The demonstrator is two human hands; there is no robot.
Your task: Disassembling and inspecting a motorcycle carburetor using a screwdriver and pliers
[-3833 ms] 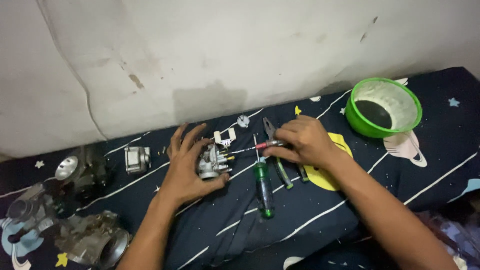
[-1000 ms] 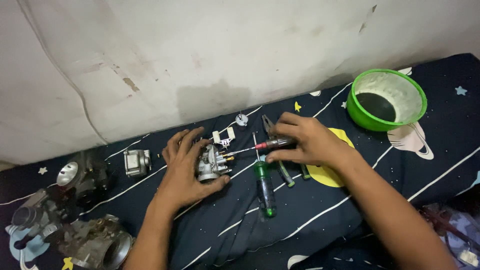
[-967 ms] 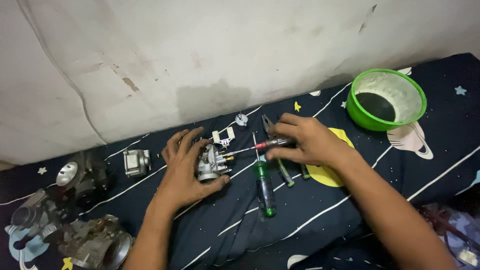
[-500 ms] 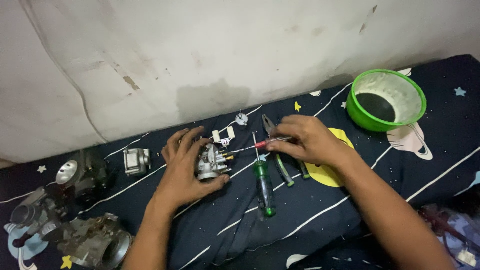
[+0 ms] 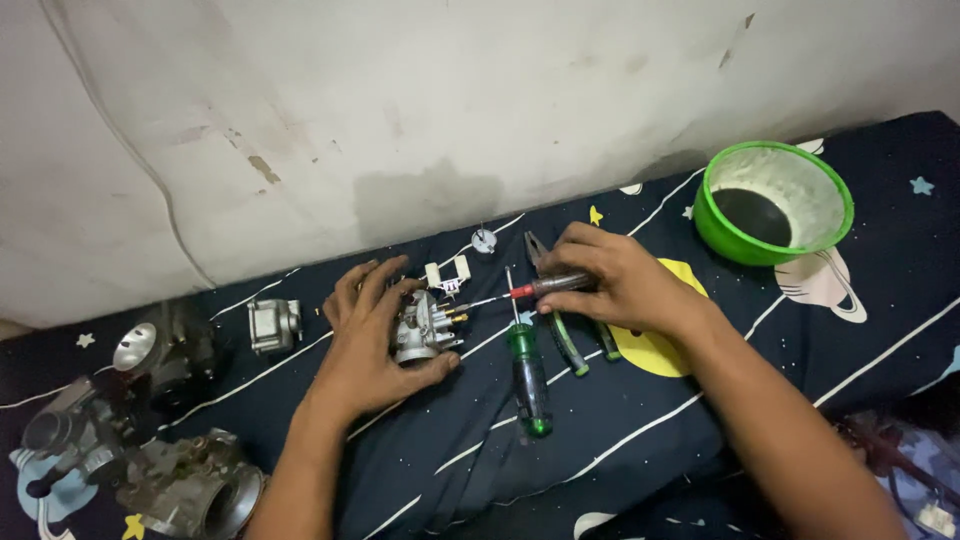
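My left hand (image 5: 367, 335) grips a small grey metal carburetor body (image 5: 425, 328) and steadies it on the dark star-patterned cloth (image 5: 650, 430). My right hand (image 5: 618, 284) holds a screwdriver with a red collar (image 5: 540, 288), its thin shaft pointing left into the carburetor's brass fittings. A green-handled screwdriver (image 5: 527, 372) lies on the cloth just below the two hands. Pliers with green grips (image 5: 556, 325) lie partly under my right hand.
A green plastic bowl (image 5: 775, 203) with dark liquid stands at the back right. Small white parts (image 5: 448, 275) and a round piece (image 5: 484, 240) lie behind the carburetor. A small metal housing (image 5: 272, 325) and several larger carburetors (image 5: 140, 420) lie at left. A stained wall runs behind.
My right hand has shifted slightly with the screwdriver, keeping its tip at the carburetor. My left hand still holds the carburetor in the same place.
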